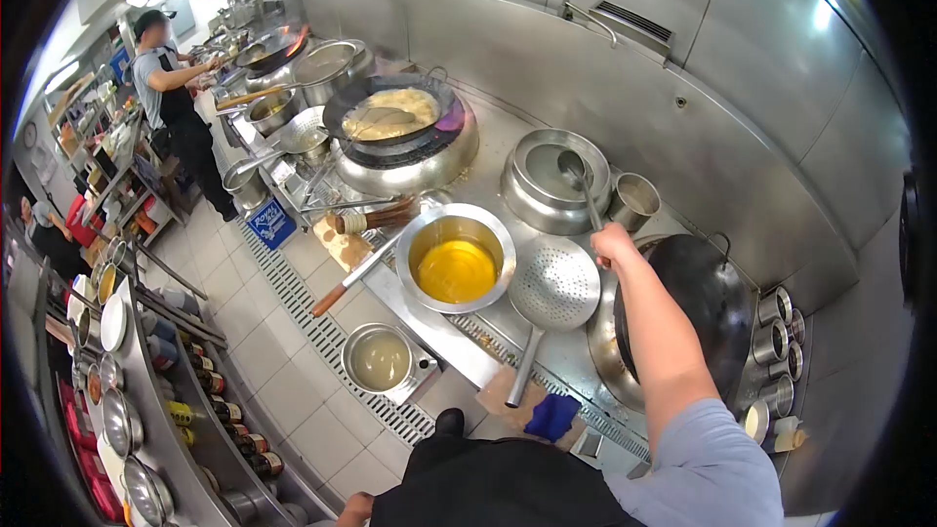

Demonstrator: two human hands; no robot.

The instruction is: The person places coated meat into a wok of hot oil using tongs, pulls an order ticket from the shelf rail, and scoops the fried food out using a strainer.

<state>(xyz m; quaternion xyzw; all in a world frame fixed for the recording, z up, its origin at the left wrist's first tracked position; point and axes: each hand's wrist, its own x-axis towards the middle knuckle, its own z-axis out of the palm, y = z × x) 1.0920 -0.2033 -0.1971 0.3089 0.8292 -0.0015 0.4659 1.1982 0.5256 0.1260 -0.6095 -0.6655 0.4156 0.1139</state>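
My right hand (613, 246) is closed around the handle of a metal ladle (589, 197). The ladle's bowl is over a wide steel pot (522, 207) at the back of the range. To the left of that hand lies a large perforated strainer (554, 283) with a long handle. Beside it stands a steel pot of yellow oil (496, 234). A black wok (698, 307) rests tilted on the burner under my forearm. My left hand (357, 510) shows only in part at the bottom edge, near my apron; its fingers cannot be made out.
A second wok (390, 117) holds foaming, bubbling oil. A bamboo brush (376, 218) lies at the counter's edge. Lower down is a pot of cloudy liquid (379, 359). A blue cloth (553, 417) is close to me. Another person (171, 98) works at a flaming wok, far left.
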